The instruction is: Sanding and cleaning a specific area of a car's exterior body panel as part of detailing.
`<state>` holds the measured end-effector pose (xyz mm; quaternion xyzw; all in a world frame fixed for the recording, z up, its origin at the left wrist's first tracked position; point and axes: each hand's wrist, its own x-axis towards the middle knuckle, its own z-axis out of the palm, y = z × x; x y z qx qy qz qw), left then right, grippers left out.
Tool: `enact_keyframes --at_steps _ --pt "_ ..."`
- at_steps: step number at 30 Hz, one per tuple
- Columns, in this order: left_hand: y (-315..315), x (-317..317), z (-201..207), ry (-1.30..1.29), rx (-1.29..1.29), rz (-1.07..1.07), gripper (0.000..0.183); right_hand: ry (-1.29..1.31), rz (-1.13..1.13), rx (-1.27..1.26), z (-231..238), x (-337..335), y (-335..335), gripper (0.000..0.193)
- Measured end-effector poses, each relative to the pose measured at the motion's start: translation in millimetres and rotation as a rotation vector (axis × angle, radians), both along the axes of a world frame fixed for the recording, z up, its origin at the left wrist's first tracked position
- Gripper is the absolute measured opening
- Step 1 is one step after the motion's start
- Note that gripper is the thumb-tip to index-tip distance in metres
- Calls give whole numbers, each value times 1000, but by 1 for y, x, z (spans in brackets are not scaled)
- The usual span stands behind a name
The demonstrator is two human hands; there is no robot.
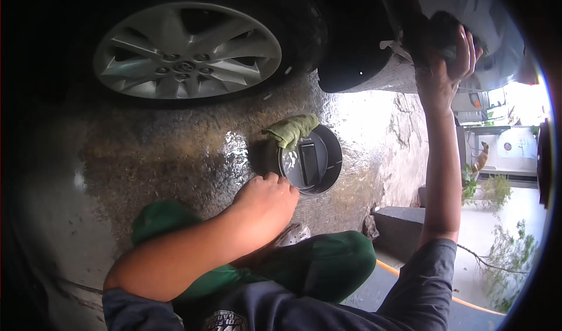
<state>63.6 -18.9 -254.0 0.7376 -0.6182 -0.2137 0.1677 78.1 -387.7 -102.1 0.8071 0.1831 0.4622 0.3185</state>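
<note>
My right hand reaches up along the shiny car body panel. Its fingers curl around a dark, rounded, sponge-like thing held against the panel; shadow blurs the outline. Lower down, my left hand is closed, with its knuckles up, at the near-left rim of a dark round bucket. The fingertips are hidden, so whether they grip the rim or something small does not show. A green cloth hangs over the bucket's far-left rim. Inside the bucket, a dark bar-shaped piece shows.
A silver alloy wheel with a black tyre stands at the upper left. The rough concrete floor is wet and shiny. My green-trousered knee is close to the bucket. A grey ledge and plants lie to the right.
</note>
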Motion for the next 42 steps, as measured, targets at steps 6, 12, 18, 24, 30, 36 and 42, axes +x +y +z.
enact_keyframes --at_steps 6,12,18,24,30,36,42 --pt "-4 5 -13 -15 16 6 26 46 -18 28 2 13 33 40" --pt "-1 4 -11 -17 77 27 27 -20 -25 63 -6 1 11 40" --pt "-4 -2 -6 -20 17 -8 29 -11 -43 63 -8 -3 -6 34" --pt "-8 -1 8 -25 9 -6 30 1 91 20 14 30 39 39" --pt "-9 -1 9 -23 0 -40 30 10 73 13 6 11 19 37" --pt "-14 -5 9 17 -75 -54 28 -137 137 -203 60 65 86 36" --pt "-6 -4 19 23 -125 -42 27 -76 152 -85 40 47 83 36"
